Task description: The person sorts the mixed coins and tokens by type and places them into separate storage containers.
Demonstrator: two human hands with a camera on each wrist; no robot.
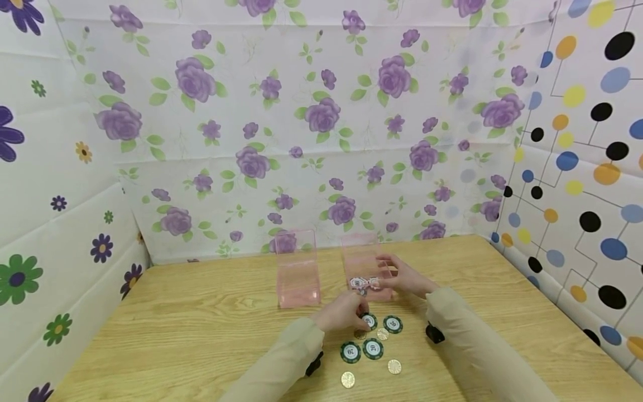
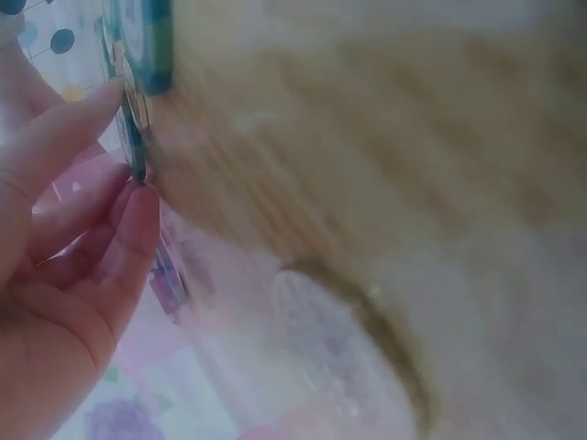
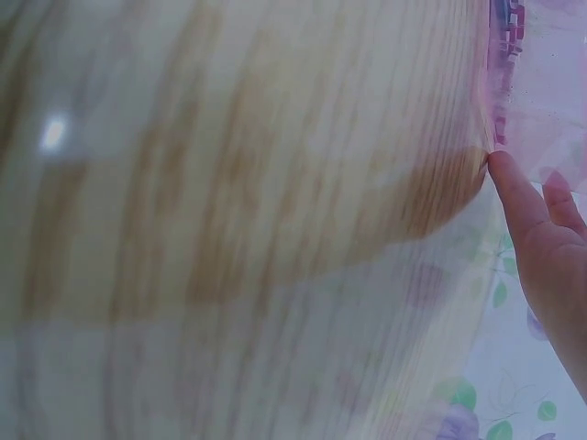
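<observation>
My left hand (image 1: 343, 311) is at a green poker chip (image 1: 369, 321) on the table, thumb and fingers curled round its edge. The left wrist view shows the chip's edge (image 2: 138, 160) between those fingers. At the right side of the right-hand clear pink box (image 1: 354, 259) is my right hand (image 1: 404, 279), its fingers spread and touching the box. White-faced poker chips (image 1: 358, 283) lie inside that box, partly covered by the thumb. Nearby are more green chips, one marked 20 (image 1: 350, 352), and gold coins, one (image 1: 383, 334) close to the left hand.
A second pink box (image 1: 298, 287) stands to the left with its lid up. Toward me lie further gold coins (image 1: 348, 379). Patterned cloth (image 1: 321, 139) hangs behind the wooden table (image 1: 211, 329) and on both sides.
</observation>
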